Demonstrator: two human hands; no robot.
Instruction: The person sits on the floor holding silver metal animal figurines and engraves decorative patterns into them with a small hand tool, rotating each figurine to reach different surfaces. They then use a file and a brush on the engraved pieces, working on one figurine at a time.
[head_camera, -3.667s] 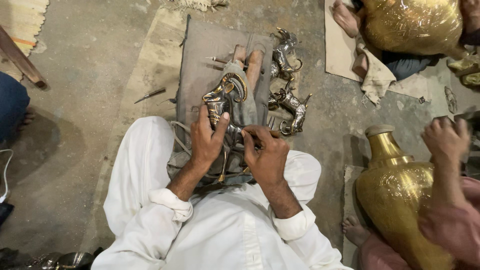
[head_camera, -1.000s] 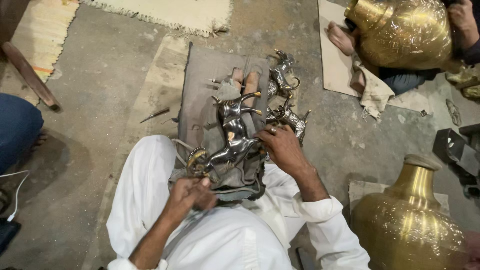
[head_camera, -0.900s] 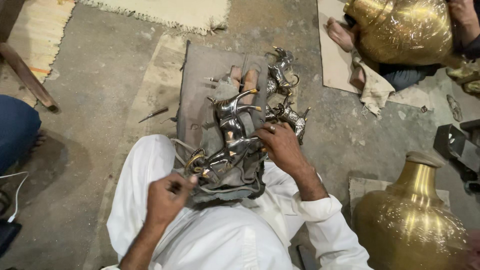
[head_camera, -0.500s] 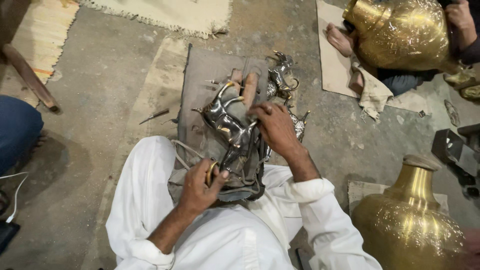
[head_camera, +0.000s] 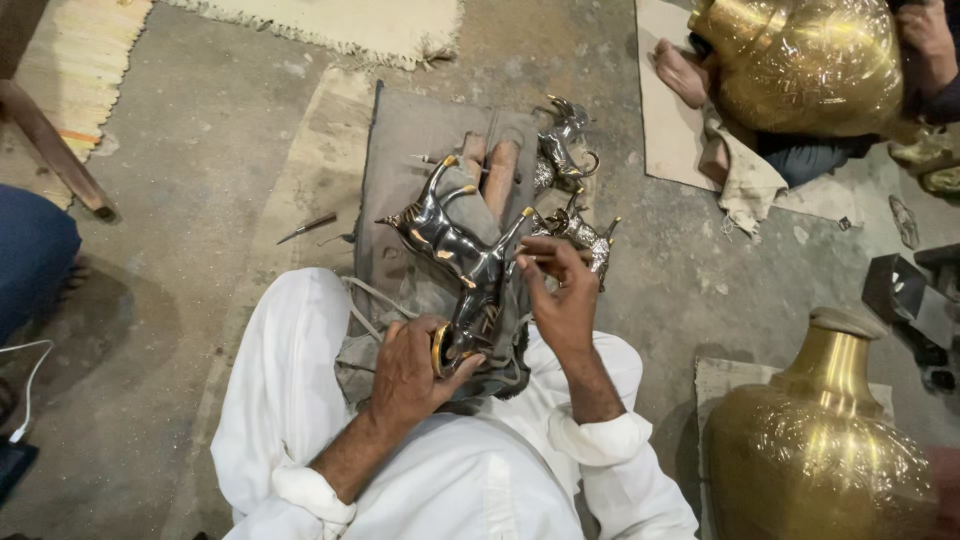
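— What lay around the seated worker?

— Two smaller metal animal figures (head_camera: 570, 190) rested at the far edge of a grey cloth (head_camera: 420, 130) spread on the concrete floor (head_camera: 200, 150). A thin metal tool (head_camera: 306, 228) lay just left of the cloth.

— And farther off?

— A large brass vase (head_camera: 825, 440) stood at the lower right, another brass vessel (head_camera: 800, 60) sat at the upper right above a bare foot (head_camera: 682, 72). A fringed rug (head_camera: 330, 25) lay at the top.

Just beyond the fingers (head_camera: 535, 262) of the right hand (head_camera: 560, 295), the way is blocked by two small metal figures (head_camera: 570, 185). To their left, bare floor (head_camera: 220, 150) is found, crossed only by a thin tool (head_camera: 305, 228). To their right, a big brass vase (head_camera: 825, 440) is stood.
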